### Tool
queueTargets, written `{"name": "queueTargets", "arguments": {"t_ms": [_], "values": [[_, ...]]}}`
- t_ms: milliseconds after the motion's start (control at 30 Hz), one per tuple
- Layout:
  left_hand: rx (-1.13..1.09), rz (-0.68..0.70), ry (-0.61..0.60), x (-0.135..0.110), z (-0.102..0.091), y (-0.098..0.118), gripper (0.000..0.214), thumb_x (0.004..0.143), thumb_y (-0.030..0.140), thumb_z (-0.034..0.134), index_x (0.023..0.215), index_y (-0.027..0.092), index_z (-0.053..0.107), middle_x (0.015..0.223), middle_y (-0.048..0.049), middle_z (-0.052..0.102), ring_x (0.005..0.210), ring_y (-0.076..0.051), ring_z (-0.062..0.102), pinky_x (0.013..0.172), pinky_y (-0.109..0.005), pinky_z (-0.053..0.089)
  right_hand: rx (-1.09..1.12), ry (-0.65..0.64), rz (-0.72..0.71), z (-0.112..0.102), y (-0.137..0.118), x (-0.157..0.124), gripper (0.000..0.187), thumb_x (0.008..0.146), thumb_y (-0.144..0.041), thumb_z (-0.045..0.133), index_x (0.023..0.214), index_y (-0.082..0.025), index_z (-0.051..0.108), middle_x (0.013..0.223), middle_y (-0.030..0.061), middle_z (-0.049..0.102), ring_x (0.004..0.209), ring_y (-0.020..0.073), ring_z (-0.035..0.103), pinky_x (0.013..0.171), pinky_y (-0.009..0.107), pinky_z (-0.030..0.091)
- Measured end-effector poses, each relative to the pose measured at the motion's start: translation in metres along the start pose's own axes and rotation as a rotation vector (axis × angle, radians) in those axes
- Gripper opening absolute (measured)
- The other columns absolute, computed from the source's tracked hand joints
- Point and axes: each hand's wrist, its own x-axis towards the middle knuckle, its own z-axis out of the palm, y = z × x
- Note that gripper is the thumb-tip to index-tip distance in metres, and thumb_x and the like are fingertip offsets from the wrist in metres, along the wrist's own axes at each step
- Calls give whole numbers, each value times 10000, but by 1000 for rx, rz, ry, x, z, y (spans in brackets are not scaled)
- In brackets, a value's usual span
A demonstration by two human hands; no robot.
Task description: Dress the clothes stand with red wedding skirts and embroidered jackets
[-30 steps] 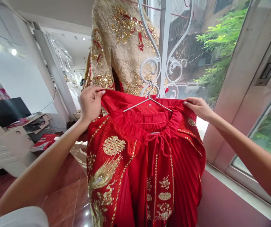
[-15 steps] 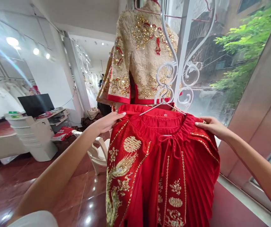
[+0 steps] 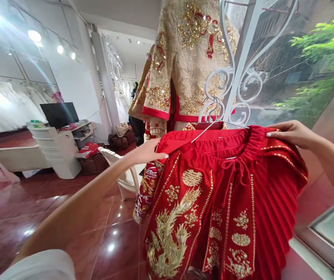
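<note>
Forearms (image 3: 91, 198) bare; white sleeve (image 3: 38, 266) on left upper arm; pale polished nails on left hand (image 3: 145, 153), right hand (image 3: 293, 134).

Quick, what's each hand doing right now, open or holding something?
Left hand: open, laid flat against the red skirt at its left waistband edge.
Right hand: closed on the red skirt's right waistband edge.

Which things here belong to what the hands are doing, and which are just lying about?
In hand: red skirt, wire hanger, white scrollwork stand, left hand, right hand.
Lying about: gold jacket, white plastic chair, monitor, white desk.
</note>
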Motion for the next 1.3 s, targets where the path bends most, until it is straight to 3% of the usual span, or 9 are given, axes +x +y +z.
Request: {"name": "queueTargets", "arguments": {"t_ms": [200,367,467,600,700,833,933,1033,1300], "values": [[372,-279,529,-21,80,17,370,761,139,500,1131,148,495,1044,-140,608,955,-272,593,825,-393,473,-59,75,-5,-7,6,3,553,418,-413,853,909,-180,750,891,149,705,641,183,589,671,364,494],[317,-294,678,-23,122,8,534,721,-23,412,1205,197,452,1140,-115,578,1080,-251,536,898,-388,461,-232,81,-10,-23,3,17,505,509,-441,818,933,-178,744,908,146,704,640,151,586,692,353,469],[336,-211,577,-32,90,-4,564,716,-55,362,1185,224,509,1092,-83,613,1013,-226,573,838,-358,476,-311,89,-12,-27,0,22,536,446,-498,824,870,-177,753,837,141,705,608,155,571,668,373,455],[626,2,484,-38,7,0,306,813,87,415,981,234,624,873,-65,640,916,-230,576,753,-343,453,-245,66,-7,-22,5,21,629,330,-553,835,838,-191,753,837,145,703,617,179,570,640,364,456],[799,36,621,-37,-22,11,228,835,140,415,872,215,627,855,-68,626,884,-222,562,735,-330,431,-187,53,5,-11,15,12,561,395,-521,835,845,-199,748,872,143,702,642,191,582,617,338,463],[756,-222,780,-49,20,1,338,808,83,375,1066,184,569,1016,-87,597,910,-218,565,709,-298,451,-173,4,-4,5,28,2,535,433,-474,837,878,-195,735,830,105,707,665,207,606,602,304,493],[743,-374,688,-70,67,-27,543,770,57,401,1298,183,411,1169,-100,545,1034,-222,534,752,-289,475,-194,22,-35,9,33,2,606,430,-533,811,907,-169,722,810,80,707,647,209,613,555,280,508],[747,-425,569,-91,76,-50,593,754,15,400,1327,168,386,1166,-93,566,1029,-209,541,744,-281,489,-239,12,-24,5,34,7,645,446,-580,787,928,-158,712,808,74,707,627,196,609,513,255,503],[1198,-244,677,-109,-61,-43,314,921,281,348,988,224,649,886,-39,635,869,-207,536,821,-397,444,-175,-87,33,6,35,7,631,430,-570,806,918,-181,717,789,90,709,663,208,631,552,254,517]]}}
